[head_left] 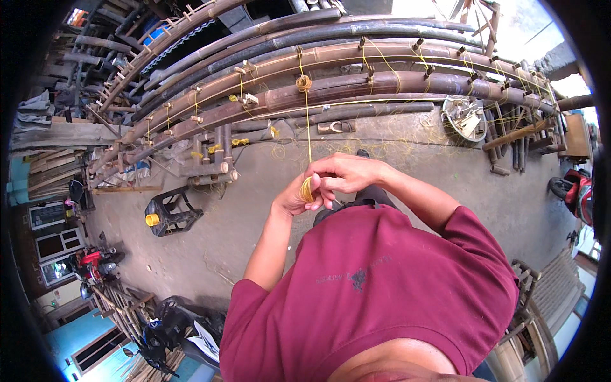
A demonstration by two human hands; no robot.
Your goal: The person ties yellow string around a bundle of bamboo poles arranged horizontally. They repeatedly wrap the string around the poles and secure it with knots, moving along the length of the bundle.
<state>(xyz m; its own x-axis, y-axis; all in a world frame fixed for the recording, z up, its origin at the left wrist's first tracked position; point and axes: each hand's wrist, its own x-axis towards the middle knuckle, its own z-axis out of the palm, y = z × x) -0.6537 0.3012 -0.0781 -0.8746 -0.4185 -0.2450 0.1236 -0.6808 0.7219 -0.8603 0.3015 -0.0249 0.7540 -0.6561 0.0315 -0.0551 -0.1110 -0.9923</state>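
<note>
Your left hand [294, 196] grasps a yellow cord coil [307, 190], strung up to a bamboo pole [344, 88]; your right hand [349, 172] curls against it, grip unclear. Upper right, a round basin [452, 130] holds pale scraps [470, 122].

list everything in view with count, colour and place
bamboo poles: many, brown and black, across top
pegs: many, pale or dark, in poles
taut cord: one, yellow, poles to centre
cord coil: one, yellow, centre
floor: one, grey, centre
sandal: one, brownish, below poles
basin: one, grey, upper right
stool: one, black, left
round object: one, yellow, at stool
motorbikes: at least three, red or black-and-white, both sides
window frames: several, white, left
shirt: one, maroon, lower centre
left hand: one, bare, at cord coil
right hand: one, bare, against left hand
</note>
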